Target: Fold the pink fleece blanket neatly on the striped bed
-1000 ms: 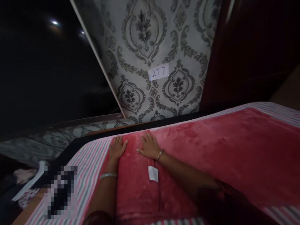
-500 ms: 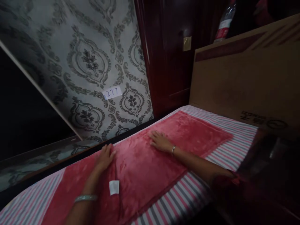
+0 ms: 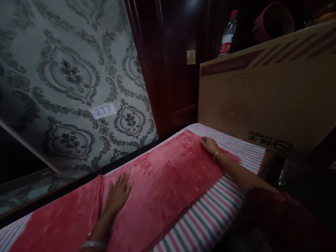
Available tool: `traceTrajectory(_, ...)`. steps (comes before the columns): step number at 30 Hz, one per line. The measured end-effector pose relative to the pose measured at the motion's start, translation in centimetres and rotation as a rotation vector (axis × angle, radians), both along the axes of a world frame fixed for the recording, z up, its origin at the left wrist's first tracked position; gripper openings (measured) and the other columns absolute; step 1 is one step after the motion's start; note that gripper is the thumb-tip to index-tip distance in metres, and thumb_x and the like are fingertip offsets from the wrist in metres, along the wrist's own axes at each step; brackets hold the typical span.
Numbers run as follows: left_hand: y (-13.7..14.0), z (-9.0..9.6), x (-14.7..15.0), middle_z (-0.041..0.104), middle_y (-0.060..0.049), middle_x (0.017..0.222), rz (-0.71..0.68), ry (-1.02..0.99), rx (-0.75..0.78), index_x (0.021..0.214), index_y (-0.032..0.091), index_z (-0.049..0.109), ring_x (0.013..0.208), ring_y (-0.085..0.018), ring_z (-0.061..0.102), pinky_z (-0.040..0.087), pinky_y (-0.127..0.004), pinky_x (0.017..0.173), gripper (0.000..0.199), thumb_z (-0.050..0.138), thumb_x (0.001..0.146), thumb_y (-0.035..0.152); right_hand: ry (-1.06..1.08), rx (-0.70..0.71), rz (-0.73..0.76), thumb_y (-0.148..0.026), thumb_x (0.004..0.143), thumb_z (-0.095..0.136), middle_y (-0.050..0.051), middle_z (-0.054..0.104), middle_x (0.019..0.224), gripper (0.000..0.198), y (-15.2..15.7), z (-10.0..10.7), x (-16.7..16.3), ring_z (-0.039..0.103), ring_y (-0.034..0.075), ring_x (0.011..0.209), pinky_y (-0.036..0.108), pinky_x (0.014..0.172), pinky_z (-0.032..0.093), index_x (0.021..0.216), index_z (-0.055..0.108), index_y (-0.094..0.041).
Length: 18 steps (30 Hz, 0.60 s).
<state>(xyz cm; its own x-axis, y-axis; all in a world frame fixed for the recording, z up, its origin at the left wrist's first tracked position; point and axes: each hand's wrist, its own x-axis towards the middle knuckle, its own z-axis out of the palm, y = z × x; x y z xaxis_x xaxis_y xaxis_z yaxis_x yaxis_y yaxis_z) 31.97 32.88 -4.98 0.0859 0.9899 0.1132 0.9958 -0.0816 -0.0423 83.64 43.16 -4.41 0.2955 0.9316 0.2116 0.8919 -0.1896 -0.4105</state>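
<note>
A red plush cloth (image 3: 157, 178) lies spread on a pink, grey and white striped cover (image 3: 202, 213). Its left part (image 3: 63, 210) overlaps the rest in a raised fold that runs toward me. My left hand (image 3: 118, 194) rests palm down just right of that fold, fingers spread on the plush. At the far right end of the cloth, my right hand (image 3: 210, 145) has its fingers bent and closed at the edge; the fingertips are partly hidden.
A large cardboard box (image 3: 262, 94) stands behind the right end of the striped cover. On it are a plastic bottle with a red cap (image 3: 228, 35) and a dark red round object (image 3: 274, 22). Patterned wallpaper (image 3: 70, 73) carries a paper label reading 277 (image 3: 103, 110).
My right hand has slid right from the cloth's middle to its far end. The left hand has left the fold and lies flat beside it. The white tag is out of sight.
</note>
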Motion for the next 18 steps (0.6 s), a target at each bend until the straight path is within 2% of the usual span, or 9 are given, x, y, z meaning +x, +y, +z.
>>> traceTrajectory(4, 0.3, -0.7, -0.6, 0.035, -0.012, 0.162, -0.012, -0.005, 0.024, 0.156, 0.021, 0.038, 0.153, -0.029, 0.027, 0.022, -0.061, 0.121, 0.058, 0.034, 0.101, 0.036, 0.047, 0.023, -0.011, -0.022, 0.096, 0.045, 0.015, 0.07, 0.127, 0.042, 3.3, -0.2, 1.4, 0.064, 0.025, 0.12, 0.028, 0.096, 0.046, 0.131, 0.068, -0.013)
traceTrajectory(9, 0.4, -1.5, -1.3, 0.033, -0.011, 0.163, -0.01, -0.014, 0.025, 0.155, 0.019, 0.041, 0.153, -0.029, 0.026, 0.018, -0.061, 0.122, 0.06, 0.032, 0.1, 0.039, 0.1, 0.031, 0.025, -0.024, 0.094, 0.05, 0.012, 0.076, 0.112, 0.032, 7.4, -0.3, 1.3, 0.068, 0.024, 0.109, 0.025, 0.085, 0.047, 0.106, 0.079, -0.018)
traceTrajectory(12, 0.5, -2.0, -1.8, 0.035, -0.011, 0.161, -0.014, -0.026, 0.038, 0.154, 0.019, 0.043, 0.152, -0.028, 0.029, 0.018, -0.06, 0.123, 0.06, 0.033, 0.099, 0.039, 0.155, 0.028, 0.039, -0.027, 0.092, 0.054, 0.012, 0.077, 0.106, 0.028, 10.2, -0.1, 0.9, 0.069, 0.024, 0.101, 0.025, 0.078, 0.046, 0.101, 0.079, -0.017)
traceTrajectory(15, 0.7, -2.7, -2.5, 0.037, -0.009, 0.161, -0.021, -0.054, 0.063, 0.153, 0.023, 0.045, 0.151, -0.028, 0.031, 0.019, -0.059, 0.123, 0.06, 0.034, 0.097, 0.042, 0.245, 0.017, 0.057, -0.036, 0.089, 0.06, 0.01, 0.077, 0.09, 0.026, 13.1, 0.0, 0.4, 0.07, 0.023, 0.089, 0.025, 0.07, 0.046, 0.091, 0.078, -0.017)
traceTrajectory(18, 0.7, -3.4, -3.2, 0.036, -0.007, 0.162, -0.017, -0.085, 0.066, 0.153, 0.024, 0.046, 0.152, -0.028, 0.03, 0.018, -0.059, 0.123, 0.062, 0.033, 0.096, 0.046, 0.359, -0.021, 0.073, -0.042, 0.084, 0.068, 0.008, 0.07, 0.068, 0.029, 15.5, -0.3, -0.1, 0.067, 0.021, 0.07, 0.026, 0.06, 0.045, 0.071, 0.072, -0.017)
